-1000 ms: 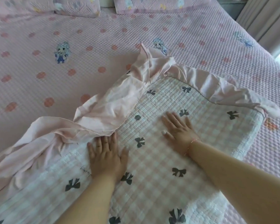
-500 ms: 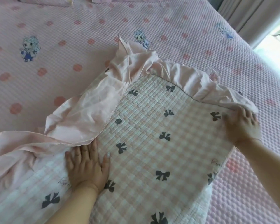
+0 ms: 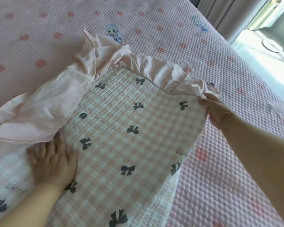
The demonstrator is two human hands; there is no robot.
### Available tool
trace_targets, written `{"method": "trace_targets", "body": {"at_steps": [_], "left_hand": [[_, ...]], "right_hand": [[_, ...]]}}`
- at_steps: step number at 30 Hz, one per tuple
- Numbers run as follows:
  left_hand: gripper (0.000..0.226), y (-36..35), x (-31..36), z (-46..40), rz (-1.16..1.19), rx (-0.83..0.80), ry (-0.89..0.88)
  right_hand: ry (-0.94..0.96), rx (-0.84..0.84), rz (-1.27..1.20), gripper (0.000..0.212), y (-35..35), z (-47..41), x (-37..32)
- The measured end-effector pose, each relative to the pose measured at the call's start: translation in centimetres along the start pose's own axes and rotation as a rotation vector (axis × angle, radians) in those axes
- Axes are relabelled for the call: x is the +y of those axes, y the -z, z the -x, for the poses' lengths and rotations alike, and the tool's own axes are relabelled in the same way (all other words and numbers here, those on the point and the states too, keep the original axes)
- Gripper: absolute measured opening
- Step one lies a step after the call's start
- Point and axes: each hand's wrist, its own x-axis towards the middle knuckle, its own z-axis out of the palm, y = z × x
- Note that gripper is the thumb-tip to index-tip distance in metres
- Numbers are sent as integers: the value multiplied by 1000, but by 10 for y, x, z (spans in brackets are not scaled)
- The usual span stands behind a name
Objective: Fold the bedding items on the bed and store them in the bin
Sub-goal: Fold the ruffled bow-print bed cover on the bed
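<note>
"Quilt (image 3: 134,145), the gingham one with black bows, lay spread on the bed (image 3: 39,38) right in front of the person, its pink frill (image 3: 44,110) bunched along the far and left edges. Where were the hands?"

"Left hand (image 3: 53,163) lay flat on the quilt near the left frill, fingers straight, pressing and not gripping. Right hand (image 3: 215,110) was at the far right corner, fingers wrapped round the edge where frill met quilt, so it held that corner."

"So which step was that, to your eye?"

"I judged it the start of a fold: one hand anchored the cloth while the other took a corner to bring it over. The bin was nowhere in view, so storing looked a good way off."

"How would you have done that fold well?"

"I'd have kept the left palm firm so the layer underneath didn't drag. The corner should have been lifted with the frill tucked in, then carried across to meet the opposite edge squarely. The frill was loose and crumpled, and I thought it would slide and puff out of the fold unless smoothed flat first."

"Anything likely to go wrong?"

"The quilt looked soft and floppy, so a single-corner lift could have skewed the edge. A second layer showed at the near right, and it might have shifted too"
</note>
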Motion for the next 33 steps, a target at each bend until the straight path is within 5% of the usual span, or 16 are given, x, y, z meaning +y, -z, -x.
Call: {"method": "trace_targets", "body": {"at_steps": [5, 10, 16, 20, 23, 26, 29, 33], "left_hand": [[66, 0, 127, 2, 45, -127, -256], [65, -7, 195, -6, 37, -225, -368], [62, -20, 216, -4, 115, -218, -402], [60, -29, 214, -5, 116, -199, -399], [59, -31, 216, -7, 127, -189, -391], [57, -26, 217, -9, 104, -218, -374], [55, -17, 214, -16, 160, -310, -391], [57, 7, 193, -4, 521, -464, -406]], "right_hand": [[55, 158, 69, 38, -24, -4, 13], [202, 129, 1019, 60, -27, -24, -26], [16, 175, 1481, 86, -2, -55, -27], [426, 380, 1602, 64, -11, -32, -29], [726, 41, 1413, 69, -29, 16, -20], [528, -508, 1612, 81, -24, 36, 23], [343, -535, 1628, 83, -13, 22, 39], [240, -518, 1682, 76, -29, 22, 29]]}}
